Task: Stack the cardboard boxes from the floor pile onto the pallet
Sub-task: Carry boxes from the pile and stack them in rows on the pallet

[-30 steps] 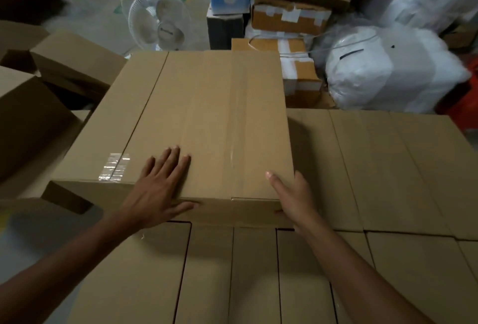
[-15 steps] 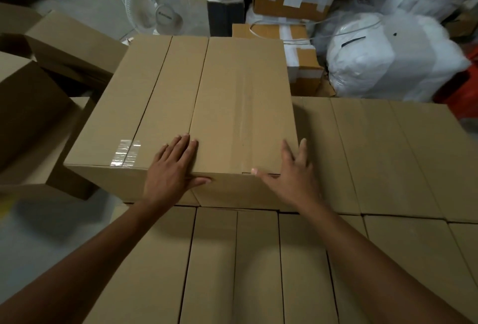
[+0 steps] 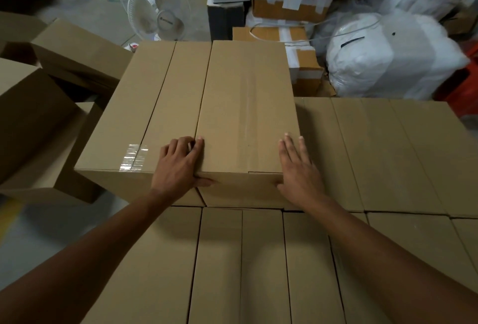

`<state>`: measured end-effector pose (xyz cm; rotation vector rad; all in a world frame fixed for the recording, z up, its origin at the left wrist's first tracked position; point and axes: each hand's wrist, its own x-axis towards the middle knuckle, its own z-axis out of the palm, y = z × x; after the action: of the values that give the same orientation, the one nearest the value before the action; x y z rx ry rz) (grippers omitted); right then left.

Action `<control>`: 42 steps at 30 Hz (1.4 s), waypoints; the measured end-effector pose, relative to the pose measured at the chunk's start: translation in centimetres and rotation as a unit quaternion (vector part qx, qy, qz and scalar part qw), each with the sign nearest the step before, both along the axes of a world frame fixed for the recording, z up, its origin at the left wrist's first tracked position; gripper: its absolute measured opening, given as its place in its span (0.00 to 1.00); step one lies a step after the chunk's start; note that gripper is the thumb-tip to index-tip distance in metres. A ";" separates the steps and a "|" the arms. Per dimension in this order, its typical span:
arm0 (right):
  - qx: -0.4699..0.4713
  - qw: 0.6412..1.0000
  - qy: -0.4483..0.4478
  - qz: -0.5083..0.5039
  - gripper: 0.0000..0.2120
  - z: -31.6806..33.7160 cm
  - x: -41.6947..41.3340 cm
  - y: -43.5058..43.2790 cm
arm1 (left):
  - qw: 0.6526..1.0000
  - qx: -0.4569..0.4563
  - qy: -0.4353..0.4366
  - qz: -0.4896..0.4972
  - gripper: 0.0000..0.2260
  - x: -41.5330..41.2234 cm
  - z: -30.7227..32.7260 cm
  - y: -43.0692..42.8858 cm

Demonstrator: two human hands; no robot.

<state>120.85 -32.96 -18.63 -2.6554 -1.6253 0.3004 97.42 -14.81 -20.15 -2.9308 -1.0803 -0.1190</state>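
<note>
Two plain cardboard boxes sit side by side as an upper layer on the stack. The right upper box point(image 3: 245, 116) lies against the left upper box point(image 3: 144, 116), which has clear tape on its near edge. My left hand point(image 3: 178, 166) is at the seam between them, fingers curled onto the right box's near-left corner and thumb on its front face. My right hand point(image 3: 297, 168) lies flat with straight fingers against that box's near-right corner. Below is a level layer of boxes point(image 3: 258, 259). The pallet itself is hidden.
Loose cardboard boxes point(image 3: 33, 116) lie tumbled on the floor at the left. A white pedestal fan point(image 3: 160, 13) stands behind the stack. Taped cartons point(image 3: 292, 5) and white wrapped bundles point(image 3: 388, 57) crowd the back right. Grey floor shows at the lower left.
The right upper box has slid away from me and sits square beside the left one. My left fingers went from flat to curled at the seam; my right hand moved to the box's right corner.
</note>
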 end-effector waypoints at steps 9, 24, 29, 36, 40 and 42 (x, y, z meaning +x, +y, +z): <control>0.002 1.000 0.002 -0.014 0.52 -0.2 -0.3 -0.1 | 0.999 -0.042 0.005 -0.025 0.56 0.1 -0.5 0.3; -0.102 0.987 0.121 0.009 0.50 6.7 0.2 0.7 | 0.989 -0.109 0.098 -0.021 0.50 -0.2 3.4 -0.5; 0.034 0.985 0.166 -0.032 0.45 13.9 -2.6 -0.3 | 0.989 -0.142 -0.047 0.009 0.49 -0.6 11.2 -2.3; 0.234 0.936 0.235 -0.121 0.39 26.2 -11.1 -7.4 | 0.960 -0.157 -0.233 -0.004 0.37 -5.7 24.5 -10.1; 0.317 0.894 0.281 -0.144 0.36 30.5 -17.8 -14.8 | 0.923 -0.196 -0.330 0.024 0.33 -12.2 29.3 -16.2; 0.335 0.882 0.292 -0.156 0.38 31.7 -20.9 -18.4 | 0.910 -0.212 -0.355 0.039 0.33 -15.9 30.7 -18.9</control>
<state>99.93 -51.31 13.11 -1.9706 -0.8781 0.3894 81.57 -33.69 10.58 -3.2924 -1.4394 -1.1671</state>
